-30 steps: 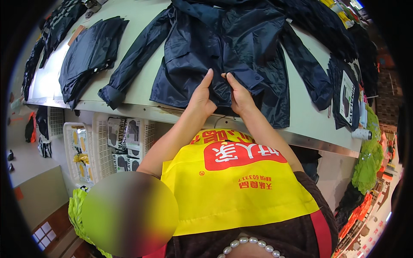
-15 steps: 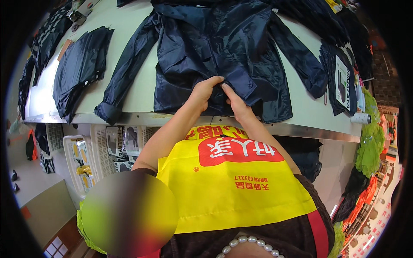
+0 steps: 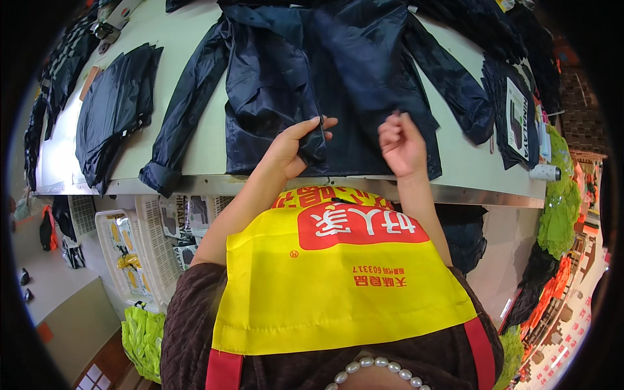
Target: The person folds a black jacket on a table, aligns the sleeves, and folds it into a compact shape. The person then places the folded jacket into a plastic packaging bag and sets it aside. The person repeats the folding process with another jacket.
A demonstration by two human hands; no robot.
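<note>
A dark navy rain jacket (image 3: 270,84) lies spread on the white table, its hem toward me and its sleeves out to both sides. Its two front panels are drawn apart. My left hand (image 3: 289,148) pinches the lower front edge of the left panel, thumb on top. Over the right panel, my right hand (image 3: 404,148) is closed on that panel's front edge, which is blurred by motion. Between my hands the inside of the jacket's back shows.
Folded dark garments (image 3: 117,104) lie at the left, and a stack with a printed insert (image 3: 518,120) at the right. A metal strip (image 3: 474,193) edges the table (image 3: 185,49). Below stand white plastic baskets (image 3: 151,244) of packaged items. Lime-green garments (image 3: 560,201) hang at the right.
My hands were together at the jacket's middle. Now they are apart, the right one moved rightward with the right panel, and the front is opened. A blurred round shape at lower left is gone.
</note>
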